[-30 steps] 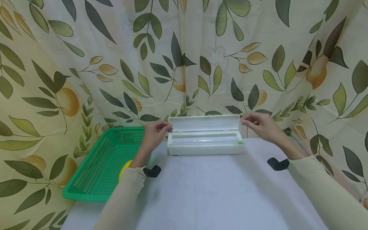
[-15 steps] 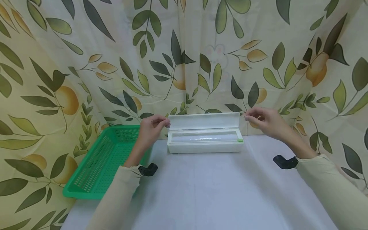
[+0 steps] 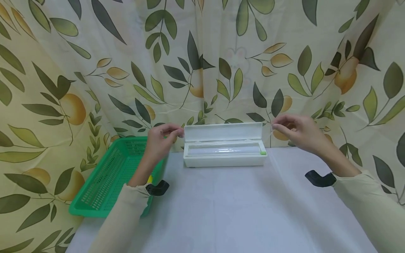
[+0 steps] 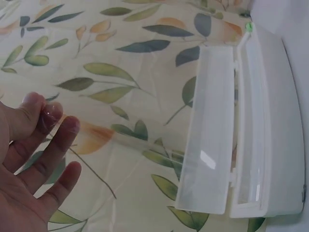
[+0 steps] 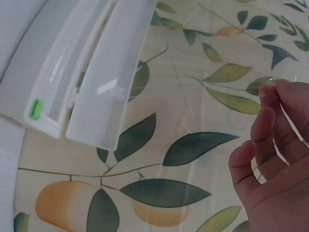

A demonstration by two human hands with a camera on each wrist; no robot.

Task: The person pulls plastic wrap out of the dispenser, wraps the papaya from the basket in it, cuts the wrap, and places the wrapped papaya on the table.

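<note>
A white cling film dispenser box (image 3: pixel 224 162) stands at the back of the table, its lid (image 3: pixel 223 132) raised. Inside lies a roll of clear film (image 3: pixel 224 151); a green slider (image 3: pixel 263 153) sits at the box's right end. Left of the lid, my left hand (image 3: pixel 159 140) pinches the edge of a transparent sheet of cling film (image 4: pixel 145 145) between thumb and fingertips. My right hand (image 3: pixel 300 135) pinches the film's other side, right of the box. The sheet spans the space between both hands and is hard to see in the head view.
A green plastic basket (image 3: pixel 104 196) stands on the left, partly behind my left forearm. Something yellow (image 3: pixel 150 179) in it is mostly hidden by the wrist. White cloth (image 3: pixel 227 211) covers the table; a leaf-patterned curtain (image 3: pixel 221 45) hangs close behind the box.
Both hands have moved apart, the left a little leftward and the right rightward and slightly up, still pinching the film. The box has stayed in its place.
</note>
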